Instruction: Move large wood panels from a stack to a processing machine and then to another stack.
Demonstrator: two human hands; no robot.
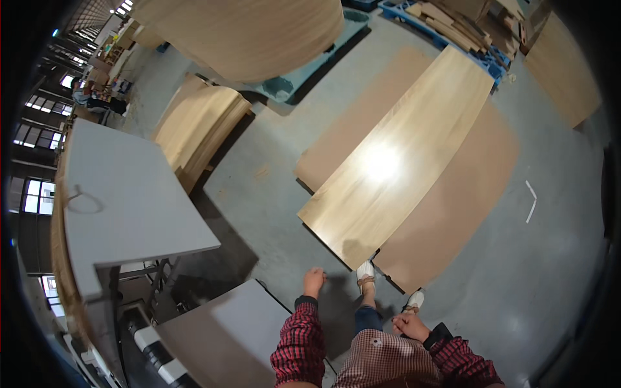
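Observation:
My left hand (pixel 314 282) hangs in the air with its fingers curled in, and nothing shows in it. Its nearest thing is the front end of a long, glossy wood-grain panel (pixel 401 155), some way ahead and touching neither hand. Close in front of my checked apron (pixel 381 355), my right hand (pixel 411 325) is loosely closed, and I see nothing in it. The panel lies on top of a broad brown sheet (pixel 446 226) on the floor.
At left are a grey-topped table (pixel 129 194) and a lower grey-brown surface (pixel 226 333). Stacked wood sheets (pixel 200 126) lie beyond. A large wood stack (pixel 259 39) sits on a green pallet (pixel 284 90). A blue pallet (pixel 414 16) carries offcuts. A person (pixel 97 100) is far left.

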